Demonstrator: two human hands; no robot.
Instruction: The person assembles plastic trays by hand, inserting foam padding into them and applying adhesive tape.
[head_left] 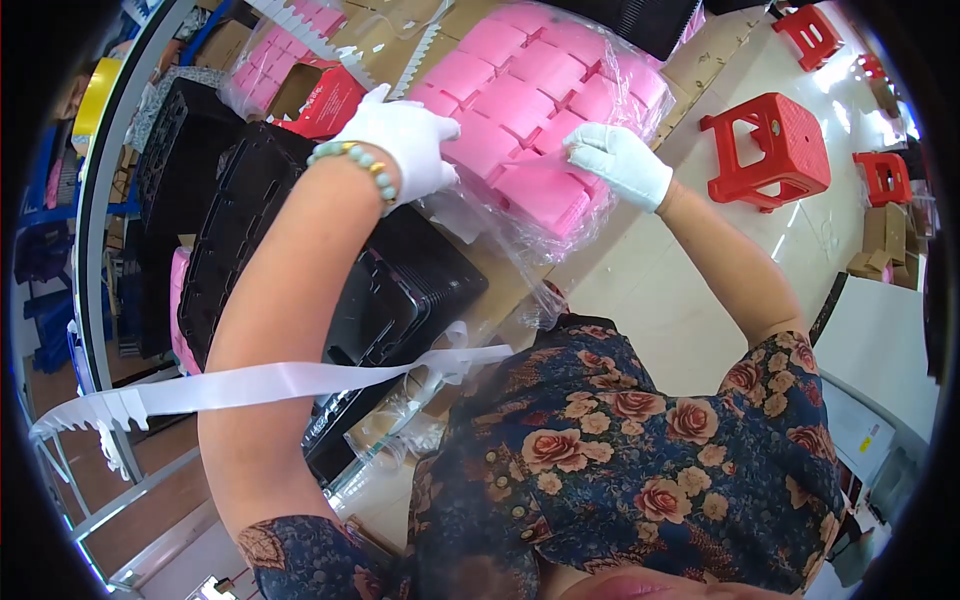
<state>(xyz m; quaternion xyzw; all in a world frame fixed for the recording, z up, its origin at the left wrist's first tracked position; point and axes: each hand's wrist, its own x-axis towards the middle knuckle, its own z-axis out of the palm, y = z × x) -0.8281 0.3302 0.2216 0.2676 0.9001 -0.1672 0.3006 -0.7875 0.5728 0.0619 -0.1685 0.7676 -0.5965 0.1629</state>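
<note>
Pink flat pieces [497, 105] lie in overlapping rows in a clear plastic wrap [650, 110] at the top middle. My right hand [622, 165], in a white glove, pinches the edge of one pink piece [540, 190] at the near side of the pack. That piece looks slightly raised and tilted. My left hand [400, 145], also gloved in white, hovers at the pack's left side with its fingers apart and nothing seen in it. A bead bracelet [362, 160] circles my left wrist.
Black plastic trays [420, 270] are stacked below my left hand, beside an open red box [325, 100]. A white strip [270, 385] crosses my left forearm. Red stools [790, 150] stand on the floor at right. A metal frame [92, 230] rises at far left.
</note>
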